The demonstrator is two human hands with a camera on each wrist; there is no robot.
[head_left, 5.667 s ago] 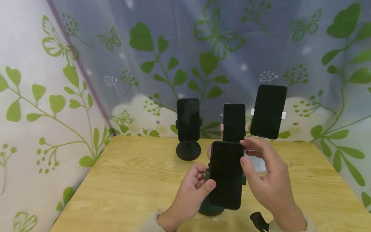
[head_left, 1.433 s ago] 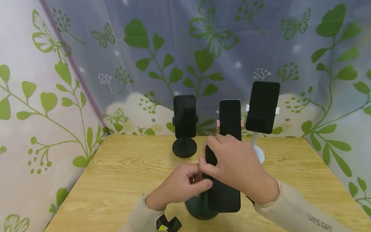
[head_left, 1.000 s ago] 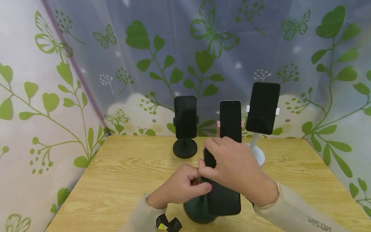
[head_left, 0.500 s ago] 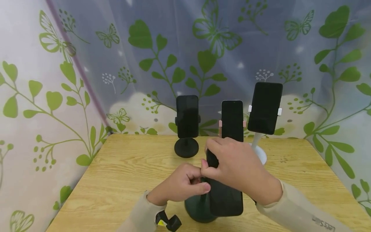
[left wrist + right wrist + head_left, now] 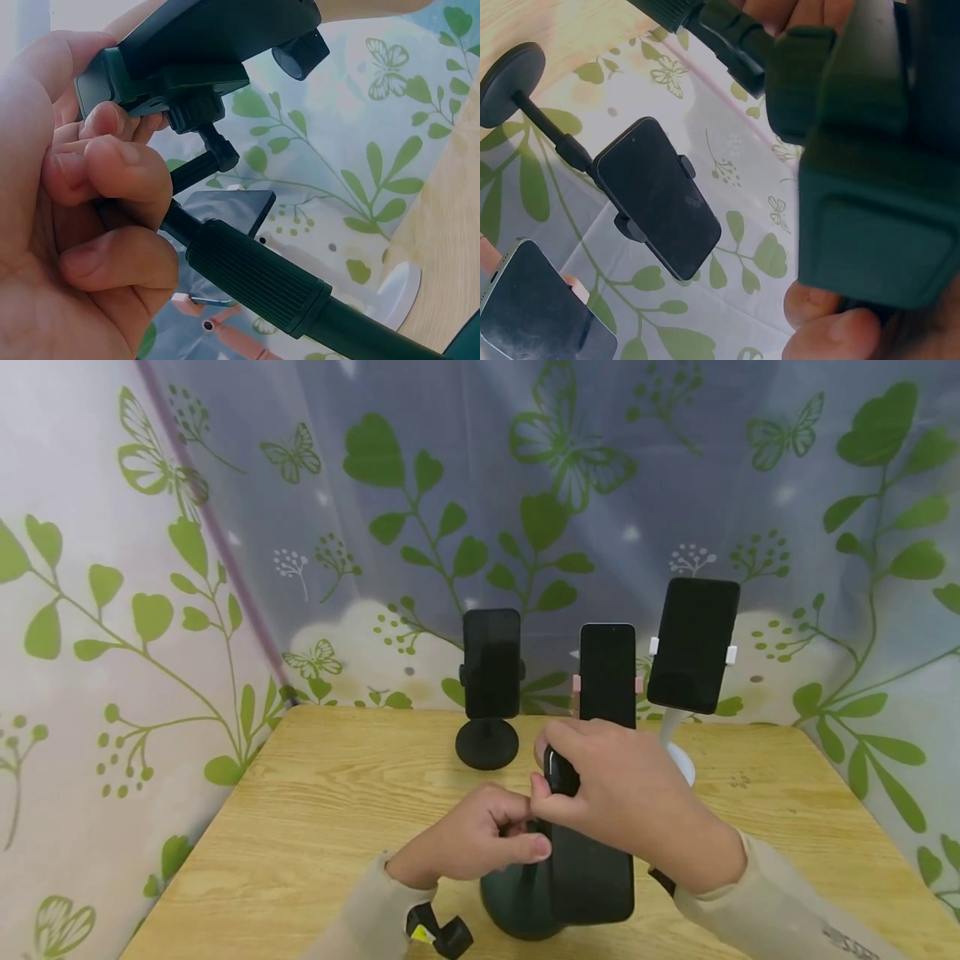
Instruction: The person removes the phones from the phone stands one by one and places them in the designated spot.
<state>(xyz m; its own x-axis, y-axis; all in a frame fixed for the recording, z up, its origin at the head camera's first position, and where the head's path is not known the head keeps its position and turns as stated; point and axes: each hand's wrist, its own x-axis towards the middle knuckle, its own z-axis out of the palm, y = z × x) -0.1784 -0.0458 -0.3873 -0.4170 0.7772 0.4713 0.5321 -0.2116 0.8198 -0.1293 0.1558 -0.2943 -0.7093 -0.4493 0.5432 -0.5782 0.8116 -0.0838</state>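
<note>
In front of me, a black phone (image 5: 592, 881) sits in the clamp of a dark green phone stand (image 5: 517, 902). My right hand (image 5: 622, 781) reaches across the phone's upper part and grips it, fingers bent over its far left edge. My left hand (image 5: 480, 835) is at the phone's left side. In the left wrist view, the left hand's (image 5: 97, 210) fingers curl about the stand (image 5: 259, 274) at its thin upper stem and clamp. Close up in the right wrist view is the green clamp (image 5: 885, 232), with right-hand fingertips (image 5: 847, 337) below it. The phone's middle is hidden.
Behind stand three more phones: one on a black stand (image 5: 487, 745), one in a pink holder (image 5: 576, 685), and one on a white stand (image 5: 678, 760). They stand near the wooden table's (image 5: 322, 810) back edge, before a leaf-patterned curtain (image 5: 420, 568).
Several seconds ago my right hand was at the phone's right edge; it now lies across the phone's top, gripping it. Over the last second both hands hold nearly the same pose; the head view shifts slightly.
</note>
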